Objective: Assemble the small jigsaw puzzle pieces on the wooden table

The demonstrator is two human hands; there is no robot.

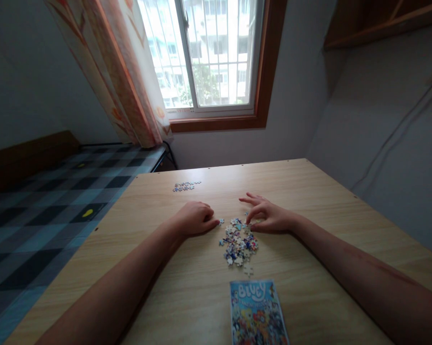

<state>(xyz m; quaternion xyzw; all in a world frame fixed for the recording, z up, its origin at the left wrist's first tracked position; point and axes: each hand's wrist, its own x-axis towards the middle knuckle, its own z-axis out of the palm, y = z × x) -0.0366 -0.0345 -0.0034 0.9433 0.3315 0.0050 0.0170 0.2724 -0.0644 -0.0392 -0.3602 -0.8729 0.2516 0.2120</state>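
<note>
A heap of small jigsaw pieces (238, 244) lies in the middle of the wooden table (309, 191). My left hand (194, 218) rests on the table just left of the heap, fingers curled under, a fingertip by one loose piece (221, 221). My right hand (268, 214) sits at the heap's far right edge, thumb and forefinger pinched at a piece there while the other fingers spread out. A few joined pieces (184, 186) lie farther back on the left.
A colourful puzzle picture card (257, 314) lies at the table's near edge. A bed with a checked blue cover (51, 211) stands to the left. A window (209, 52) with a curtain (126, 72) is behind the table; walls close in on the right.
</note>
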